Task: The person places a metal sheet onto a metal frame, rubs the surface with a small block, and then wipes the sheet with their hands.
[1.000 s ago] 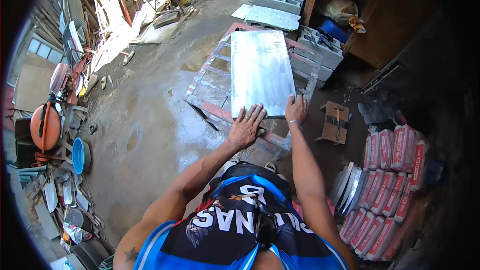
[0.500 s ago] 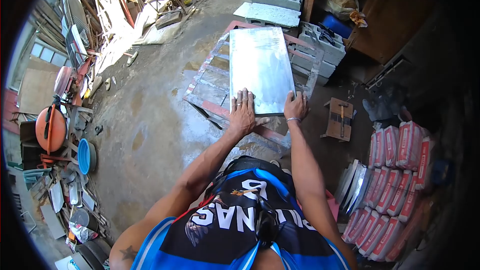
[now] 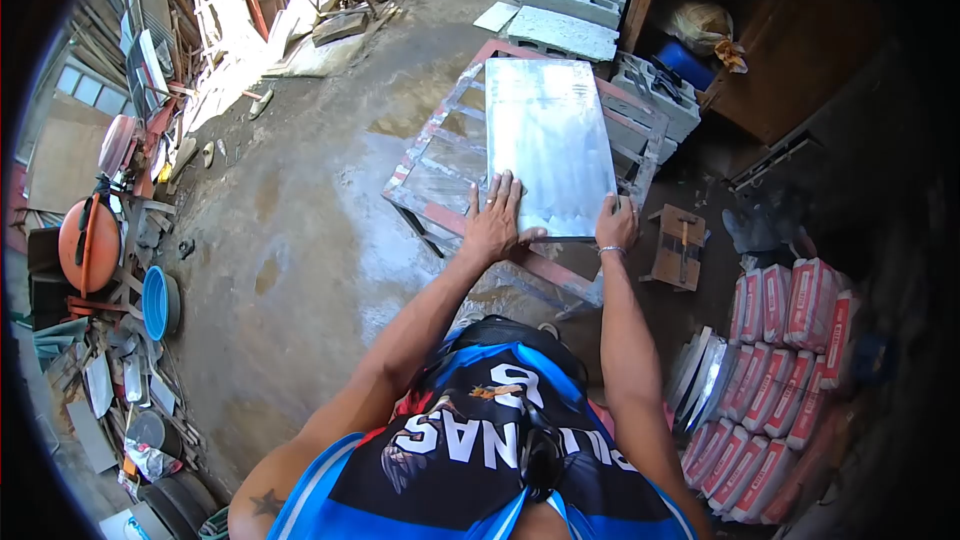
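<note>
A flat rectangular panel [image 3: 552, 145], whitish and shiny with streaks, lies on a paint-stained metal frame stand [image 3: 440, 145]. My left hand [image 3: 495, 220] rests at the panel's near left corner, its fingers stretched out and slightly spread over the left edge. At the near right corner, my right hand [image 3: 617, 223] is closed around the edge, fingers bent. The underside of the panel and whatever the right fingertips press on are hidden.
Grey concrete blocks [image 3: 565, 32] are stacked behind the stand. A small wooden stool [image 3: 675, 258] bearing a hammer [image 3: 685, 240] stands at the right, near piled red-and-white bags [image 3: 780, 360]. To the left are a blue basin [image 3: 158, 302], an orange round object [image 3: 85, 245] and scrap wood.
The view has shifted, so the panel and stand appear farther right. My left hand has slid left relative to the panel, its fingers more spread. My right hand stays at the near right corner.
</note>
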### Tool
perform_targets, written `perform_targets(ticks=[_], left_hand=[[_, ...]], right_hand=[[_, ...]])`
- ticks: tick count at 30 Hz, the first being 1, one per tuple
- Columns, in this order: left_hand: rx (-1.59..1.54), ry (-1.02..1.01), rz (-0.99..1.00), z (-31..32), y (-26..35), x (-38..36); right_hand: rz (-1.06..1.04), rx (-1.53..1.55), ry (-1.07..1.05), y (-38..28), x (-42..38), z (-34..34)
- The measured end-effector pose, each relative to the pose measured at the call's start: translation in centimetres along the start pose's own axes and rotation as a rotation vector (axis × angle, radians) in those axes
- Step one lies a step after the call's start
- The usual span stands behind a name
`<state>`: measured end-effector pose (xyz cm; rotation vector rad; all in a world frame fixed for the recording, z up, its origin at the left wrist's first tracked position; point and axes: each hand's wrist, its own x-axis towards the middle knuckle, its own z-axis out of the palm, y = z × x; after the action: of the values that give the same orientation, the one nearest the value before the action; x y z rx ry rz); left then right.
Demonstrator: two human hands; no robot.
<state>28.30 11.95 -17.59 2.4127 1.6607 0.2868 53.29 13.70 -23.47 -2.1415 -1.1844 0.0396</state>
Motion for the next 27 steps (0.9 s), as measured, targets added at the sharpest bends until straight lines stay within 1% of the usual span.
perform_targets(ticks=[1, 3, 5, 6, 7, 9, 11, 14, 16, 17, 18, 19, 21, 22, 23, 25, 27], left_hand=[[-0.010, 0.008, -0.037, -0.1, -0.3, 1.9], [0.006, 0.021, -0.071, 0.3, -0.2, 3.5], [-0.020, -0.071, -0.010, 0.1, 0.7, 1.2], [0.012, -0.057, 0.034, 0.7, 1.2, -1.4], [0.040, -0.093, 0.049, 0.6, 2.0, -3.8], [0.028, -0.036, 0.085, 0.7, 2.3, -7.0], [0.034, -0.041, 0.058, 0.6, 0.8, -4.6], [-0.049, 0.013, -0.066, 0.2, -2.1, 3.0], [-0.081, -0.035, -0.190, -1.1, -3.6, 7.9], [-0.121, -0.117, -0.247, -1.9, -3.8, 9.3], [-0.079, -0.079, -0.198, -1.4, -3.7, 9.0], [-0.040, -0.040, -0.154, -1.2, -3.3, 8.4], [-0.061, -0.077, -0.054, -0.3, -1.2, 4.8], [-0.094, -0.063, -0.026, 0.5, 0.2, 2.3], [-0.028, -0.062, -0.045, 0.8, 2.2, -0.2], [-0.047, 0.026, -0.032, 1.4, 4.3, -4.3], [0.078, 0.090, 0.014, 2.4, 3.7, -5.5]], right_hand=[[-0.008, -0.010, -0.003, 0.1, 0.0, -0.4], [0.038, 0.043, -0.145, -0.4, 0.4, -1.4], [0.038, 0.035, -0.157, -0.6, 0.4, -1.9], [0.060, 0.032, -0.167, -0.8, 0.4, -1.9], [0.067, 0.038, -0.166, -0.7, 0.3, -1.6], [0.031, 0.031, -0.076, -0.3, -0.2, -1.0], [0.018, 0.040, -0.043, -0.1, -0.4, -0.7], [-0.019, 0.043, -0.013, 0.2, -0.4, -0.9], [-0.029, 0.044, -0.009, -0.1, -0.1, -1.0], [-0.009, 0.051, -0.058, -0.1, 0.1, -1.2], [0.012, 0.057, -0.108, 0.0, 0.2, -1.4], [0.004, 0.053, -0.115, 0.0, 0.1, -1.8], [-0.001, 0.065, -0.039, -0.7, -0.1, -1.6], [0.001, 0.066, -0.043, -0.6, -0.2, -1.4], [-0.006, 0.059, -0.043, -0.4, -0.3, -1.4], [-0.027, 0.054, -0.045, -0.4, 0.0, -1.5], [0.001, 0.041, -0.079, -0.4, 0.0, -1.6]])
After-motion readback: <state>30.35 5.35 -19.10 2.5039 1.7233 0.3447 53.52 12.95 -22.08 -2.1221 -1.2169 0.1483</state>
